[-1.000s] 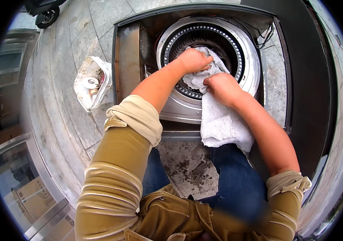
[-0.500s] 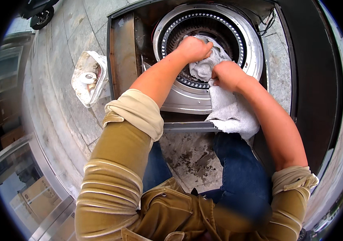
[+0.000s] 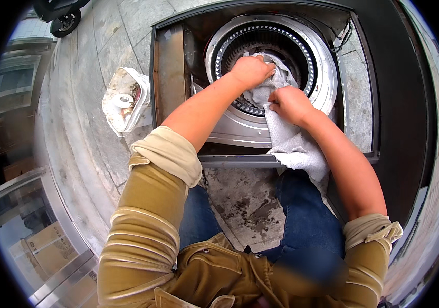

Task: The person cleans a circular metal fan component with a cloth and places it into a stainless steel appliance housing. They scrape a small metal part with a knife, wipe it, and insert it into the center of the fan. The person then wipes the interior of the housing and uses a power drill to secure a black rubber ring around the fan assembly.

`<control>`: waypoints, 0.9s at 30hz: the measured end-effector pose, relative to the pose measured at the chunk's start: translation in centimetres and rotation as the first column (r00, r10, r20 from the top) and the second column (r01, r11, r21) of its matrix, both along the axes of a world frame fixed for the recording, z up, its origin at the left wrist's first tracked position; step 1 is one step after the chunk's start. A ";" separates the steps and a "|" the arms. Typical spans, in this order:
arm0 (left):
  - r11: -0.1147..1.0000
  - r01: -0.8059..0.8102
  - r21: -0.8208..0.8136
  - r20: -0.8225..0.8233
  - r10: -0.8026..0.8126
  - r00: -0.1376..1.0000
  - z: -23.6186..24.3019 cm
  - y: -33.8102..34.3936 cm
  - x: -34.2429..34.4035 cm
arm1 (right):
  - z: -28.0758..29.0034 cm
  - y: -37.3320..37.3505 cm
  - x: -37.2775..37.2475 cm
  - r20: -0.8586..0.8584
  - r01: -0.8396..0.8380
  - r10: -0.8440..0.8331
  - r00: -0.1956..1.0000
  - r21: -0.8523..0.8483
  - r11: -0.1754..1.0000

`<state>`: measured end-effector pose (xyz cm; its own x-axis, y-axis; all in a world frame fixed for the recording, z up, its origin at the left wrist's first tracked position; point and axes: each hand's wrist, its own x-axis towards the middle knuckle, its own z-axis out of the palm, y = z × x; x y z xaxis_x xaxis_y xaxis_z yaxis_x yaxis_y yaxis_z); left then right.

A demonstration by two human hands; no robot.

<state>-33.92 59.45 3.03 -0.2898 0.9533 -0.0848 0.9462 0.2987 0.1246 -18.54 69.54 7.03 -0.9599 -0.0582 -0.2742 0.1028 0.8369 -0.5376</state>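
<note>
A whitish-grey cloth point(image 3: 286, 134) lies bunched inside a round metal blower housing and trails over its near rim. My left hand point(image 3: 253, 71) is closed on the cloth's upper part, over the opening. Just to its right and nearer to me, my right hand point(image 3: 290, 104) pinches the cloth's middle; below it the loose end hangs over the front edge of the casing. The bright metal ring point(image 3: 327, 77) surrounds a dark, dirty fan wheel point(image 3: 309, 61) with slotted blades. My hands and the cloth hide part of the wheel.
The dark casing frame point(image 3: 240, 160) surrounds the housing, with black wires point(image 3: 344, 38) at its far right corner. Left of it, a dirty white plastic tub point(image 3: 111, 110) with small parts stands on the stone paving. A wheel point(image 3: 65, 23) shows at the far left.
The whole view has shifted, so the casing and tub sit slightly further right and lower. Both hands keep their hold on the cloth, close together.
</note>
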 end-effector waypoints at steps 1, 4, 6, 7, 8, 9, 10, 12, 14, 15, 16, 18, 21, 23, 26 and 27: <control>1.000 -0.024 -0.019 0.016 0.024 1.000 0.6 -0.4 0.1 | 0.5 0.0 0.1 -0.006 0.000 0.000 1.000 0.004 1.000; 0.963 -0.127 0.237 0.159 0.090 0.983 1.1 -2.5 -0.8 | 5.2 -0.3 -0.3 -0.158 0.132 -0.146 0.977 -0.098 0.986; 0.846 -0.383 0.372 0.305 0.279 0.911 4.4 -1.9 -0.6 | 8.1 0.6 0.0 -0.295 0.264 -0.344 0.892 -0.278 0.924; 0.710 -0.487 0.508 0.441 0.271 0.855 6.0 -1.2 -1.2 | 9.0 1.2 -0.1 -0.406 0.316 -0.458 0.791 -0.371 0.873; 0.637 -0.546 0.544 0.547 0.224 0.806 8.0 -0.6 -1.7 | 9.5 2.0 0.0 -0.489 0.344 -0.565 0.665 -0.471 0.812; 0.713 -0.521 0.469 0.638 0.134 0.759 10.2 0.0 -2.2 | 10.9 3.1 0.7 -0.488 0.332 -0.647 0.587 -0.584 0.741; 0.794 -0.492 0.359 0.863 -0.082 0.498 12.7 0.1 -0.8 | 11.7 4.4 1.3 -0.460 0.304 -0.728 0.509 -0.695 0.652; 0.840 -0.412 0.354 0.875 -0.141 0.463 14.4 -1.5 -1.8 | 14.3 5.7 2.3 -0.294 0.164 -0.898 0.329 -0.918 0.360; 0.977 -0.211 0.034 0.368 0.184 0.912 13.6 -4.8 -2.1 | 15.8 7.2 4.1 -0.271 0.037 -0.949 0.160 -0.959 0.280; 0.997 0.018 -0.077 0.063 -0.013 0.998 11.4 -5.7 -2.2 | 17.0 9.0 6.5 -0.767 0.450 -0.634 0.102 -0.532 0.717; 0.966 0.166 -0.199 -0.082 -0.185 0.979 9.1 -7.5 -2.1 | 16.8 10.9 8.0 -0.764 0.477 -0.636 0.104 -0.523 0.706; 0.878 0.226 -0.421 -0.060 -0.276 0.959 7.3 -9.7 -0.4 | 16.8 13.6 10.1 -0.757 0.534 -0.643 0.118 -0.498 0.683; 0.761 0.073 -0.645 0.187 0.065 0.980 8.9 -6.2 3.9 | 17.7 9.5 10.6 -0.673 0.518 -0.739 0.021 -0.625 0.584; 0.891 -0.016 -0.454 0.481 0.261 0.837 8.3 -4.0 7.5 | 18.5 7.0 10.6 -0.519 0.280 -0.854 -0.027 -0.824 0.492; 0.799 -0.457 0.391 0.662 0.101 0.742 5.2 -0.4 12.5 | 19.9 5.1 9.9 -0.744 0.316 -0.663 -0.083 -0.651 0.691; 0.783 -0.481 0.394 0.758 0.019 0.652 7.4 0.3 13.3 | 20.4 5.8 10.1 -0.948 0.478 -0.305 -0.089 -0.309 0.822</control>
<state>-20.59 59.79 10.46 -0.5974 0.7941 0.1118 0.3999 0.1742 0.8998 -8.47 75.33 27.41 -0.1821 0.3766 0.9083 -0.0787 0.9152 -0.3952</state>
